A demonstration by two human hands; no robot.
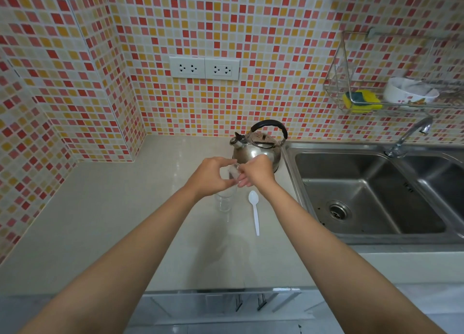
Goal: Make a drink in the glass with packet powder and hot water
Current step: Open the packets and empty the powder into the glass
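At the middle of the frame, your left hand [210, 177] and right hand [254, 171] meet above the glass [225, 200], fingers of both pinched on a small clear packet [234, 171] between them. Your glass stands on the pale counter [100, 220], just below your hands. You have a white plastic spoon [254, 210] lying just right of it. Behind your hands sits the steel kettle [257, 146], beside the sink [371, 193] at the right of the frame.
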